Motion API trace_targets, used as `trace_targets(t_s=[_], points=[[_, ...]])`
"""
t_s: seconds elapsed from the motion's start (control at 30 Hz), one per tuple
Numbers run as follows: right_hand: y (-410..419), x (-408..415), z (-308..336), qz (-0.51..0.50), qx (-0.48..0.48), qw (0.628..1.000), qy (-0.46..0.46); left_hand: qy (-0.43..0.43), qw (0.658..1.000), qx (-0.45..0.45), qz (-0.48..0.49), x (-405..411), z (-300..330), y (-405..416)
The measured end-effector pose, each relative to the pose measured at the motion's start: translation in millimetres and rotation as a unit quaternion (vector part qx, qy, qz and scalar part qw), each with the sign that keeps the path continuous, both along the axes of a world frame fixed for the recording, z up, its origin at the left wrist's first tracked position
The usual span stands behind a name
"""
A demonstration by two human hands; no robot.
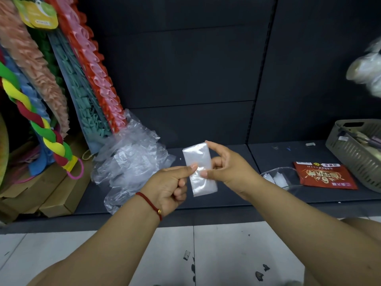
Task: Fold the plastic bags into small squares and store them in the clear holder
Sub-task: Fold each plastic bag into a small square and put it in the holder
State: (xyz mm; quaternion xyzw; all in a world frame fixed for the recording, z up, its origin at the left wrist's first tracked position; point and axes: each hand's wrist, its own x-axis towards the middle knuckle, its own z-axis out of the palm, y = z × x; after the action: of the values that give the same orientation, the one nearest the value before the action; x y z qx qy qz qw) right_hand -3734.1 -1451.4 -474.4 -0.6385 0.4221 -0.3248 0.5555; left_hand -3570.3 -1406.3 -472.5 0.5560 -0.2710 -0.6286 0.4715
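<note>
1. My left hand pinches the folded plastic bag at its left edge, thumb on top
2. My right hand pinches its right edge, held above the dark shelf
3. A heap of loose plastic bags lies toward the shelf's left end
4. The clear holder, with folded squares inside, sits to the right, beside a red packet and a slatted basket

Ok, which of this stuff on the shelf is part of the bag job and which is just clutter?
Job:
folded bag, held by left hand and right hand
loose bags
clear holder

Clutter:
red packet
grey basket
cardboard boxes
</note>
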Motion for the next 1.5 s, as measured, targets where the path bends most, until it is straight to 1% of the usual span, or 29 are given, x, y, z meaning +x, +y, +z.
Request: trace_targets(t_s=[0.07, 0.13, 0.2, 0.3, 0.4, 0.47, 0.53, 0.7, 0.8, 0.93, 1.07, 1.23, 1.33, 1.4, 1.43, 1.5], points=[[1, 1, 0, -0.002, -0.014, 1.0, 0.025, -0.012, 0.999, -0.028, 0.032, -3, 2, 1], [0, 1, -1, -0.039, -0.037, 0.996, 0.069, -0.083, 0.991, -0.086, 0.064, -5, 2, 0], [-1, 0, -1, -0.068, -0.032, 0.995, 0.064, -0.151, 0.975, -0.148, 0.073, -6, 2, 1], [0, -1, 4, -0.057, 0.016, 0.998, -0.019, -0.208, 0.953, -0.212, 0.063, -9, 3, 4], [1, 0, 7, -0.032, 0.028, 0.99, -0.131, -0.236, 0.934, -0.259, 0.065, -10, 5, 6], [0, -2, 7, -0.027, 0.022, 0.984, -0.173, -0.24, 0.926, -0.284, 0.065, -9, 6, 6], [0, -4, 8, -0.033, 0.004, 0.982, -0.186, -0.242, 0.92, -0.303, 0.065, -7, 6, 6], [-2, -4, 5, -0.046, -0.037, 0.982, -0.179, -0.24, 0.915, -0.321, 0.057, -4, 8, 6], [-2, -5, 4, -0.052, -0.061, 0.986, -0.144, -0.22, 0.919, -0.324, 0.052, -3, 9, 7], [0, -4, 3, -0.061, -0.085, 0.989, -0.102, -0.189, 0.926, -0.315, 0.085, -7, 8, 6], [2, -1, 3, -0.058, -0.088, 0.99, -0.097, -0.187, 0.927, -0.309, 0.103, -9, 4, 4], [5, 0, 2, -0.056, -0.076, 0.991, -0.099, -0.229, 0.912, -0.304, 0.152, -11, -1, 2], [7, 2, 4, -0.051, -0.003, 0.99, -0.133, -0.267, 0.9, -0.312, 0.144, -17, -2, 4], [10, 0, 8, -0.053, 0.03, 0.994, -0.096, -0.279, 0.899, -0.318, 0.113, -24, -2, 8], [11, 0, 10, -0.056, 0.023, 0.996, -0.065, -0.282, 0.898, -0.322, 0.1, -27, -2, 10], [14, -2, 9, -0.082, -0.022, 0.996, -0.022, -0.285, 0.896, -0.33, 0.083, -33, -3, 12]])
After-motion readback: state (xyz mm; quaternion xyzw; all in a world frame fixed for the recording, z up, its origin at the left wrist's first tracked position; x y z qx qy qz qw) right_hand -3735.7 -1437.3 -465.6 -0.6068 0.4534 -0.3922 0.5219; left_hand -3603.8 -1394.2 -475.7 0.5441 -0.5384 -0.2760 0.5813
